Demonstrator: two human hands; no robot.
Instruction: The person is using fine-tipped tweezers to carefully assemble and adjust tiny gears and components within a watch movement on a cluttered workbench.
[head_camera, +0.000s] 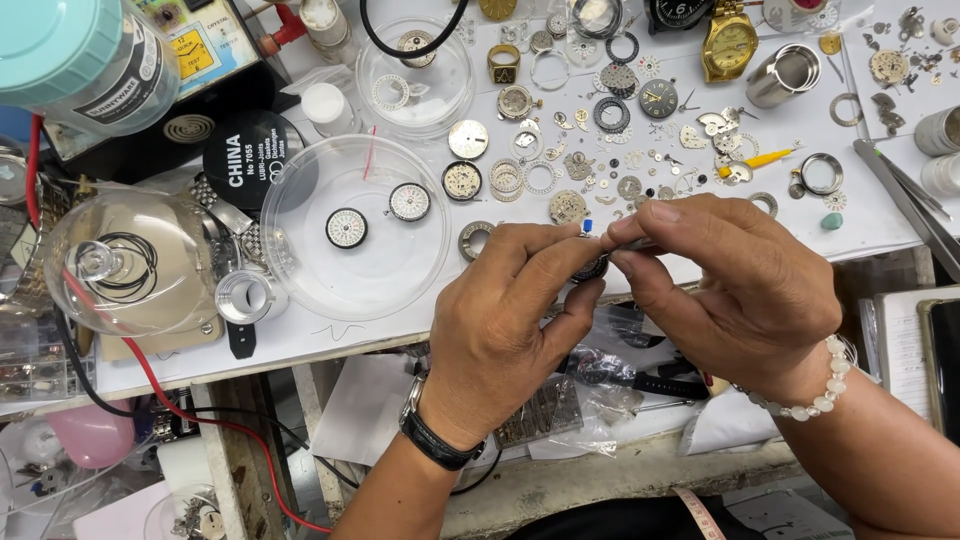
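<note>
Watch movement held for tool work
The left hand (500, 310) pinches a small round movement (591, 268); the right hand (730, 285) pinches a blue-tipped tool (589, 228) just above it; steady, fine alignment seems required.

The small dark round part (592, 268) between the fingertips is mostly covered by the left hand (500, 325) and the right hand (735, 290), so its kind cannot be told. The tool in the right hand shows only a blue tip (588, 227). The tiny wheels and screws (640, 160) on the white sheet are too small to distinguish. The teal-lidded jar (75, 60) is cut by the top edge.
</note>
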